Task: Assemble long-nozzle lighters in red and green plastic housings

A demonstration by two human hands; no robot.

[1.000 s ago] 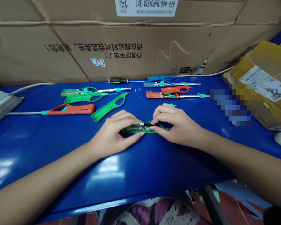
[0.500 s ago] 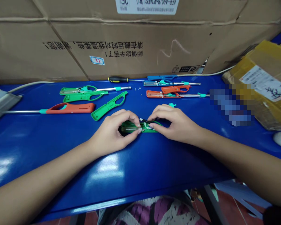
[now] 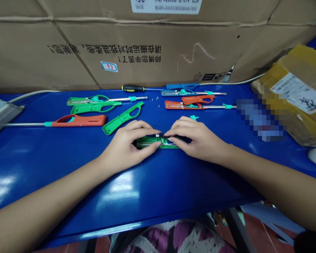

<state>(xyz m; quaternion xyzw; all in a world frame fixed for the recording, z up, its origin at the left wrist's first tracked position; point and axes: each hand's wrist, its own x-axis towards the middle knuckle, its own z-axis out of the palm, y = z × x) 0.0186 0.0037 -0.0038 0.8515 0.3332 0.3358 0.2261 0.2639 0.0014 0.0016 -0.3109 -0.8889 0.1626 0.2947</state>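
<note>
left hand (image 3: 126,146) pinches left end of green lighter shell (image 3: 150,142) | right hand (image 3: 197,138) pinches its right end, fingertips on the white wires (image 3: 165,141) | shell lies flat on blue surface (image 3: 68,165), long axis left-right, between both hands, equally near

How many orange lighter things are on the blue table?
2. One orange lighter lies at the left with its rod pointing left. One orange lighter lies at the back right, opened up. More could hide behind the hands.
</note>
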